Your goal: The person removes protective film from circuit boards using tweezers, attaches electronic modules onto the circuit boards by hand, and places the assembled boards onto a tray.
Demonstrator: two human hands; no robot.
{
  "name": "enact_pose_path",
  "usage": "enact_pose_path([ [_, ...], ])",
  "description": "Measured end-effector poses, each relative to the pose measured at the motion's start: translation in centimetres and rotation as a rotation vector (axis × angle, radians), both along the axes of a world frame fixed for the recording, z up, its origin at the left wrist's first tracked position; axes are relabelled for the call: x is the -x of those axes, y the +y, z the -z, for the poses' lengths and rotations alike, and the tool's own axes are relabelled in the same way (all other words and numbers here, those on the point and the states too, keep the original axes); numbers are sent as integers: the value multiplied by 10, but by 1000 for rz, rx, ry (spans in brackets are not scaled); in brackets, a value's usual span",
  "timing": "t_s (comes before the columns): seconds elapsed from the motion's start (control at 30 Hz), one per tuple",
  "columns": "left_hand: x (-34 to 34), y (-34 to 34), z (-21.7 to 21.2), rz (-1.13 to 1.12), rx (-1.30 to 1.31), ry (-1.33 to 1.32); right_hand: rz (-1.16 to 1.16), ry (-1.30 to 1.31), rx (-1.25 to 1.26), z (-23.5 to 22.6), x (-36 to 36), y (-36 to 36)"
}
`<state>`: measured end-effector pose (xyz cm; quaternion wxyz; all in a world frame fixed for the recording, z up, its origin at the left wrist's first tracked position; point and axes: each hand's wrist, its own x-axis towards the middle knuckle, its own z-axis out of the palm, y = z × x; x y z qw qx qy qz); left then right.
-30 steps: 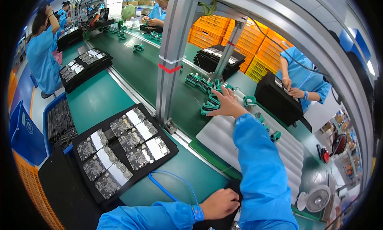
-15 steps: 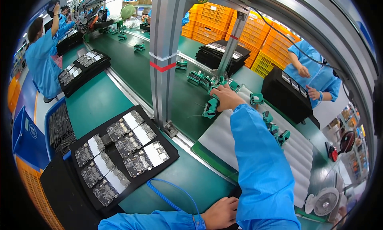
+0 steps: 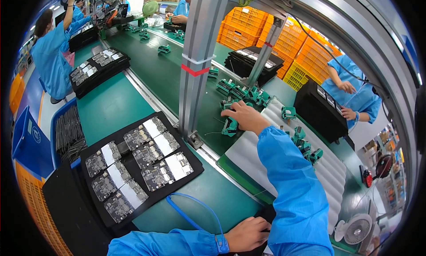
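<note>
My right hand (image 3: pixel 245 116) reaches out over the dark green belt, its fingers bent round a green clip-like fixture (image 3: pixel 230 126) with a thin wire. A second green fixture (image 3: pixel 227 104) touches or nearly touches its fingertips. Several similar fixtures (image 3: pixel 238 92) sit just beyond. Low in view, my left hand (image 3: pixel 248 234) lies with curled fingers over a black sheet or tray edge (image 3: pixel 266 211); the right sleeve partly hides what is under the fingertips. A blue coiled cord (image 3: pixel 182 211) runs to a band on my left wrist.
Left of my hands, a black foam tray (image 3: pixel 195 162) bears several circuit boards. A metal post (image 3: pixel 195 78) rises beside the belt. White foam (image 3: pixel 288 167) with more fixtures lies right, near a small fan (image 3: pixel 357 228). Co-workers in blue work at far left, behind the belt and at right.
My right hand has shifted left and slightly nearer, and the green fixtures at its fingers moved with it. My left hand stays about where it was. The whole view has turned slightly.
</note>
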<state>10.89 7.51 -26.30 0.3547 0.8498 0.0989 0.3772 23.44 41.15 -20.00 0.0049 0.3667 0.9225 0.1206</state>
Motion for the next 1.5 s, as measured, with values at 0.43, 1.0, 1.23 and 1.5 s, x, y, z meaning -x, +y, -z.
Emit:
enact_pose_path([
  [0.43,2,0,2,26,24,-23,-30,298,-73,-59,-18,-66],
  [1.0,-1,4,-9,2,-119,-2,857,466,-164,-55,-238,-416],
  [1.23,0,4,-18,34,-137,72,785,524,-322,-12,-233,-416],
  [1.5,-16,4,-35,-30,-198,185,776,526,-338,-11,-218,-440],
])
